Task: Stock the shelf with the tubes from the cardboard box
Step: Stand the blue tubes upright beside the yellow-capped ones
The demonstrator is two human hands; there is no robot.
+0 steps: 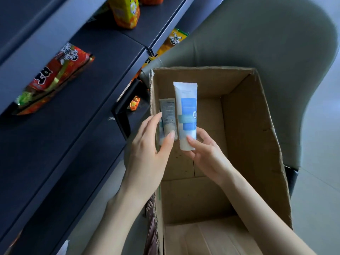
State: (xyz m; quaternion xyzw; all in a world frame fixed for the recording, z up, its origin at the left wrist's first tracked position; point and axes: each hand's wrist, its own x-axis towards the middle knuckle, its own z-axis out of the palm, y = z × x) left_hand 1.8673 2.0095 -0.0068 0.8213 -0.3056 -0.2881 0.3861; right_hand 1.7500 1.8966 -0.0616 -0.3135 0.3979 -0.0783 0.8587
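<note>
My right hand (206, 151) grips the lower end of a white tube with blue label bands (186, 111), held upright above the open cardboard box (244, 126). My left hand (147, 150) is just left of it, fingers spread, with the thumb near the tube's bottom and nothing in its grasp. A smaller grey-white tube (167, 115) leans against the box's left inner wall, behind my left fingers. The box floor looks bare otherwise. The dark shelf (88, 100) runs along the left side.
On the shelves lie a red snack bag (55, 76), a yellow-orange package (125, 11) and a yellow bag (171, 43) on a lower level. A grey upholstered chair (276, 37) stands behind the box. A dark shelf bracket (127, 111) sits beside the box's left wall.
</note>
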